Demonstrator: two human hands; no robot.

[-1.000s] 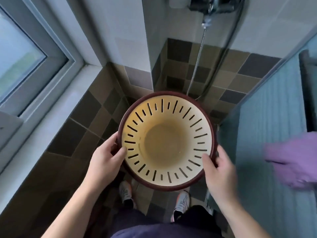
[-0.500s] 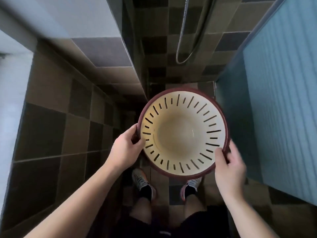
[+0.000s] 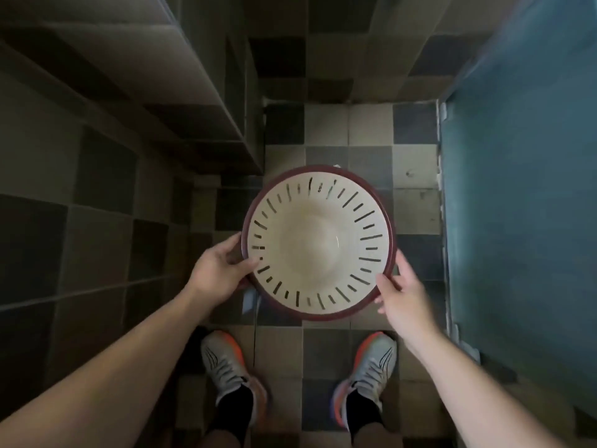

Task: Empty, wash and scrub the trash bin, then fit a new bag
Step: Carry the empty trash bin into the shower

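The floor [image 3: 326, 124] under you is a checker of pale and dark tiles, and the same pattern runs up the wall [image 3: 97, 221] on your left, with a tiled ledge stepping out above it. On your right stands a blue panel [image 3: 517, 205] that fills that whole side from top to bottom.

You hold the bin [image 3: 318, 242] in front of you, above the floor and ahead of your feet, with its open mouth toward your head. It is round, cream inside with a dark red rim, and short dark slots ring its wall. The bottom looks bare, with a faint yellowish stain and a small glint of light.

Your forearms come in from the lower corners. Your left hand [image 3: 219, 270] grips the rim at the bin's left side, thumb hooked over the edge and lying on the inner wall, fingers hidden below. Your right hand [image 3: 400, 289] grasps the rim at the lower right, thumb on the edge and fingers curled behind the outside.

Your shoes [image 3: 226, 367] are grey with orange edges, worn with dark socks, and stand apart on the tiles just below the bin.
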